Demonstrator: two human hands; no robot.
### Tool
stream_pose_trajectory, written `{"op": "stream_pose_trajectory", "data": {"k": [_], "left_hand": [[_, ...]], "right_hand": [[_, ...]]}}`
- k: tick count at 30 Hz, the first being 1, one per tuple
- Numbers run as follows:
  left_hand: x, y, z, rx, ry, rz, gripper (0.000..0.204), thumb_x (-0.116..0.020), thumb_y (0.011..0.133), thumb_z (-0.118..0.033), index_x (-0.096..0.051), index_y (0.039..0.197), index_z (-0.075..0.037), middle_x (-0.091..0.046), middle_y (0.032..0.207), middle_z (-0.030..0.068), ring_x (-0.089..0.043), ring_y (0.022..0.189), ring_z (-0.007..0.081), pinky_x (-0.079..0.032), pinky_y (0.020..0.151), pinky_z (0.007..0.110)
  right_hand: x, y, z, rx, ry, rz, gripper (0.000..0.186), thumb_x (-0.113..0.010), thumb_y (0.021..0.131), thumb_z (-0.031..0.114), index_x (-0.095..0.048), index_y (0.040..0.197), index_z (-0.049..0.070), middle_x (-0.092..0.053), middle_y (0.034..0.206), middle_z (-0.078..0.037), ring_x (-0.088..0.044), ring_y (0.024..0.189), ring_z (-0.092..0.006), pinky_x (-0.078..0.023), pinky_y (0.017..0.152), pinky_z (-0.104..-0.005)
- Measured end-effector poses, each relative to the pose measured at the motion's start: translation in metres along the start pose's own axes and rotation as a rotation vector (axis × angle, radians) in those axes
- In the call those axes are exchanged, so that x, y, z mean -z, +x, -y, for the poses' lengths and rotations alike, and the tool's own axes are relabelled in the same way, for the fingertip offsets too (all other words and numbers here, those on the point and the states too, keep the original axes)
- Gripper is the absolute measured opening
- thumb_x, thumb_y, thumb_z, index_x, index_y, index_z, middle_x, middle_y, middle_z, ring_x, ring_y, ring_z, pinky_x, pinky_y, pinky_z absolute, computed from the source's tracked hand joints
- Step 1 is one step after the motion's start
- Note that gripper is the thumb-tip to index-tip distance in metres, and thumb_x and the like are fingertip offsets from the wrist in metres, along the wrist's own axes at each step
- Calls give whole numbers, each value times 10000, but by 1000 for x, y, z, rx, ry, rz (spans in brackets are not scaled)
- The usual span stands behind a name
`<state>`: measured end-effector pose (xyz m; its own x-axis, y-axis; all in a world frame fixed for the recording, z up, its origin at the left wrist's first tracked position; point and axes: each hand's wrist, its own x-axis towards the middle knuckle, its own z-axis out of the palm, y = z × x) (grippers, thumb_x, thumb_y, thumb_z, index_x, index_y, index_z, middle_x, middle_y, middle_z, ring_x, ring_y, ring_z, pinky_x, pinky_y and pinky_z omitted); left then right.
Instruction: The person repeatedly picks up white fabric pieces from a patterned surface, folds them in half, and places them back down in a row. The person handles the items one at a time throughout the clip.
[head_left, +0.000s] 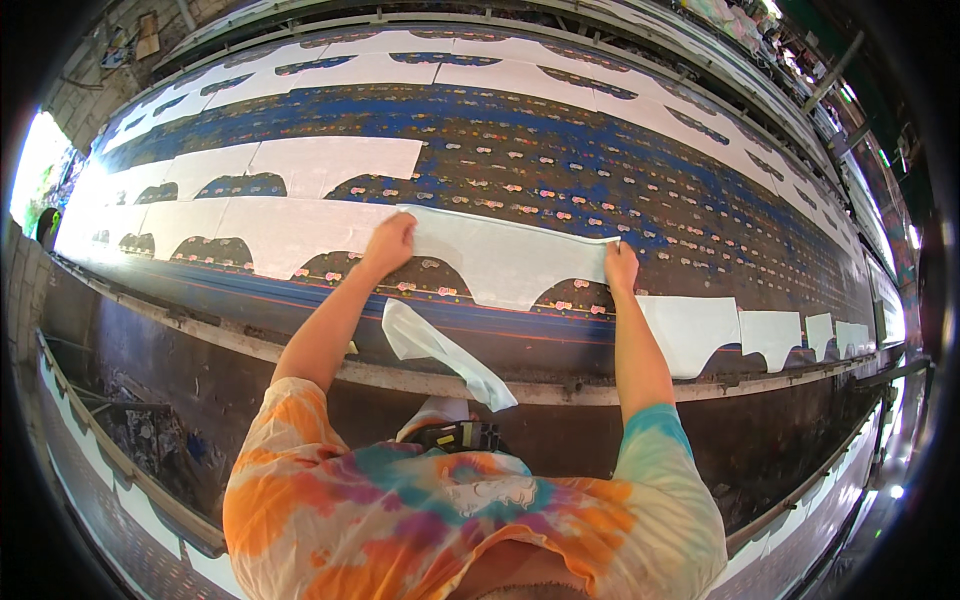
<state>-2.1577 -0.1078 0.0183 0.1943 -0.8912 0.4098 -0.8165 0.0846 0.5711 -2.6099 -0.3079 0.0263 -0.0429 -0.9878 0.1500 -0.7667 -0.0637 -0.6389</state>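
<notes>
A white cut fabric panel (505, 262) with curved notches along its near edge is stretched between my hands on the long printing table. My left hand (392, 242) is closed on its far left corner, beside a panel lying to the left. At the far right corner, the fingers of my right hand (621, 268) pinch the fabric. The panel's far edge looks slightly raised or folded, while the lower part rests against the dark table surface. Between my forearms, a loose, crumpled white fabric piece (440, 350) lies across the table's near edge and hangs partly over it.
More white panels (320, 228) lie in rows to the left, and others (690, 330) continue to the right. The dark table (560, 160) carries blue patches and small repeated prints. A metal rail (430, 380) runs along its near edge; further tables stand behind.
</notes>
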Motion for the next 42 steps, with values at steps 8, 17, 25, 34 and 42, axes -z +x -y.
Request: {"op": "stream_pose_trajectory", "data": {"k": [8, 17, 25, 34, 42], "left_hand": [[-34, 2, -40, 187, 536, 215, 742, -448, 1005, -472, -333, 1467, 97, -252, 1588, 259, -228, 1473, 433, -199, 1169, 608], [-164, 33, -186, 161, 459, 340, 763, -319, 1023, -484, -198, 1547, 57, -74, 1654, 215, -43, 1528, 405, -50, 1160, 690], [-246, 89, -296, -132, 302, 572, 758, -363, 987, -472, -165, 1591, -59, -47, 1675, 138, 11, 1539, 370, 17, 1158, 693], [-223, 104, -226, -282, 360, 554, 695, -232, 1046, -526, -206, 1584, -87, -33, 1679, 93, -14, 1545, 312, -42, 1193, 641], [-137, 50, -160, -29, 389, 452, 593, -376, 1034, -378, -319, 1541, -75, -114, 1664, 122, -50, 1543, 324, -49, 1190, 652]], "right_hand": [[1, 13, -6, -39, 16, 47, 361, -558, 942, 336, -613, 934, -21, -655, 990, -290, -617, 986, -483, -466, 852, -516], [10, 16, 4, -23, 121, 47, 323, -578, 928, 282, -637, 947, -36, -667, 982, -288, -634, 967, -469, -476, 847, -499], [32, 14, 48, 9, 205, 23, 365, -581, 974, 326, -678, 1004, -25, -702, 960, -237, -681, 913, -394, -508, 808, -446], [58, -20, -21, -21, 110, 150, 299, -645, 937, 281, -684, 859, -5, -624, 624, -86, -584, 498, -172, -474, 498, -352], [67, -61, 25, -32, 176, 510, 299, -642, 940, 284, -700, 895, -6, -688, 722, -102, -645, 574, -187, -512, 563, -339]]}}
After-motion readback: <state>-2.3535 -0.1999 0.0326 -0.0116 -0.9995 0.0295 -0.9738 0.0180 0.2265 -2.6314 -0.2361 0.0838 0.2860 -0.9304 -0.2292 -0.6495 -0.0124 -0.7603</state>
